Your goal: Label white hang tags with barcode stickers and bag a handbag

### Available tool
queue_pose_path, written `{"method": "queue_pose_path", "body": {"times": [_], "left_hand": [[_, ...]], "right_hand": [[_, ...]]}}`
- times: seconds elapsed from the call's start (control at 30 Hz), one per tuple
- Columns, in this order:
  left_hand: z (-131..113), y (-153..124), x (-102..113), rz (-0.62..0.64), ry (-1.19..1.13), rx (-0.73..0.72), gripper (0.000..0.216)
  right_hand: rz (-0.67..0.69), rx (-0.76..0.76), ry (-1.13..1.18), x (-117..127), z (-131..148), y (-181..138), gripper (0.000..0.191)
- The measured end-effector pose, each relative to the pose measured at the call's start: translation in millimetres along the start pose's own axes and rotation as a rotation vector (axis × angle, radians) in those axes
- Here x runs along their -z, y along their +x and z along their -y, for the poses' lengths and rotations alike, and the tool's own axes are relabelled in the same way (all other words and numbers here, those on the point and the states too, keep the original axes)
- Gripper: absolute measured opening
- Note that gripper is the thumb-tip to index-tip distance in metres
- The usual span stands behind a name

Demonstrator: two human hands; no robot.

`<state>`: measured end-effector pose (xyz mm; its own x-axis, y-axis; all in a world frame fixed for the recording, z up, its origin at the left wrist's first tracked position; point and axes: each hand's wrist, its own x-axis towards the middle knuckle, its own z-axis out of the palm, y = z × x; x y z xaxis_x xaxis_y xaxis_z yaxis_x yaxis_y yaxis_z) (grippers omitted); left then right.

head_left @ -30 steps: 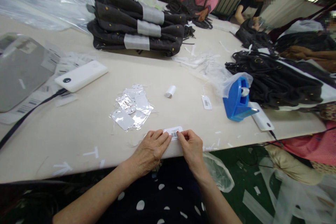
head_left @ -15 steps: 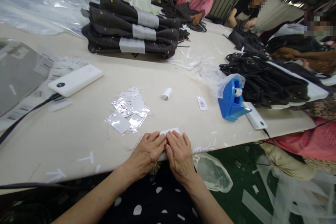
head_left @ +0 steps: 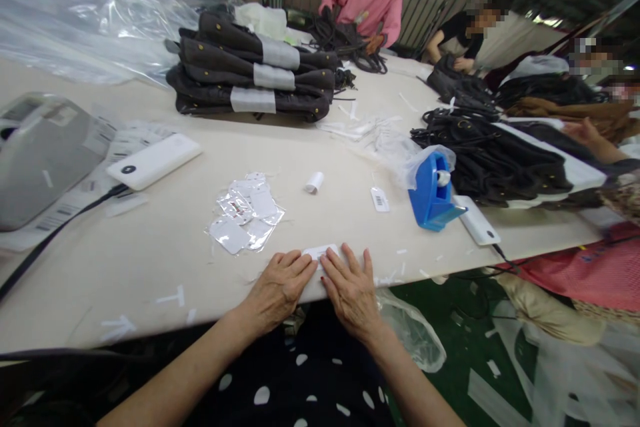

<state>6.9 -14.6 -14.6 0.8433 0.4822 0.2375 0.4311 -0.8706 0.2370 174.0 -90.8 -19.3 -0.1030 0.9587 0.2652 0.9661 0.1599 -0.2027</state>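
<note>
A white tag (head_left: 320,251) lies at the table's front edge, partly covered by my fingertips. My left hand (head_left: 281,282) rests flat on it from the left, fingers close together and stretched out. From the right, my right hand (head_left: 351,287) presses the tag with its fingertips, its fingers apart. Just beyond my left hand is a loose pile of white tags in clear plastic sleeves (head_left: 250,208). A small roll of white labels (head_left: 315,183) stands farther back. To its right lies a single barcoded tag (head_left: 380,199).
A blue tape dispenser (head_left: 430,197) stands at right, beside a white power bank (head_left: 477,221). Another power bank (head_left: 155,161) lies left, near a grey device (head_left: 45,160). Banded dark bags (head_left: 255,70) are stacked behind; more black bags (head_left: 505,160) lie right. Co-workers handle bags across the table.
My right hand has shifted slightly right and its fingers have spread, so more of the tag shows. My left hand stays almost in place. The camera view has tilted slightly.
</note>
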Motion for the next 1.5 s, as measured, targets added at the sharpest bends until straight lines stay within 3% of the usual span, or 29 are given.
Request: {"method": "queue_pose_path", "body": {"times": [0.1, 0.2, 0.3, 0.47, 0.6, 0.73, 0.83, 1.0, 1.27, 1.5], "left_hand": [[1.0, -1.0, -0.8, -0.046, -0.025, -0.017, 0.034], [3.1, -4.6, 0.9, -0.188, -0.102, -0.023, 0.032], [5.2, -8.6, 4.5, -0.294, -0.098, 0.057, 0.035], [6.2, -9.2, 3.0, -0.219, -0.023, 0.17, 0.054], [4.6, -7.7, -4.2, -0.223, -0.026, 0.163, 0.049], [3.3, -7.5, -8.3, -0.241, -0.029, 0.166, 0.044], [4.0, -8.5, -6.0, -0.226, -0.051, 0.166, 0.044], [6.3, -16.8, 11.1, -0.195, -0.024, 0.252, 0.062], [3.4, -15.5, 25.8, -0.011, -0.049, 0.437, 0.038], [1.8, -18.1, 19.0, -0.088, -0.04, 0.371, 0.027]], "right_hand": [[-0.032, -0.062, 0.007, -1.2, -7.8, 0.4, 0.034], [-0.087, -0.151, 0.024, -8.5, -8.7, 0.7, 0.041], [-0.124, -0.251, 0.011, -14.3, -6.7, 0.7, 0.046], [-0.133, -0.307, 0.023, -16.6, -0.9, 2.2, 0.041], [-0.146, -0.328, 0.091, -19.5, 15.8, 3.2, 0.035], [-0.101, -0.232, 0.251, -19.5, 32.4, 3.5, 0.033], [-0.116, -0.219, 0.376, -15.5, 29.1, 4.6, 0.032], [-0.196, -0.294, 0.475, -8.9, 11.6, 7.8, 0.029], [-0.145, -0.176, 0.326, -16.0, 25.3, 13.4, 0.026], [-0.125, -0.179, 0.397, -16.8, 27.8, 12.5, 0.024]]}}
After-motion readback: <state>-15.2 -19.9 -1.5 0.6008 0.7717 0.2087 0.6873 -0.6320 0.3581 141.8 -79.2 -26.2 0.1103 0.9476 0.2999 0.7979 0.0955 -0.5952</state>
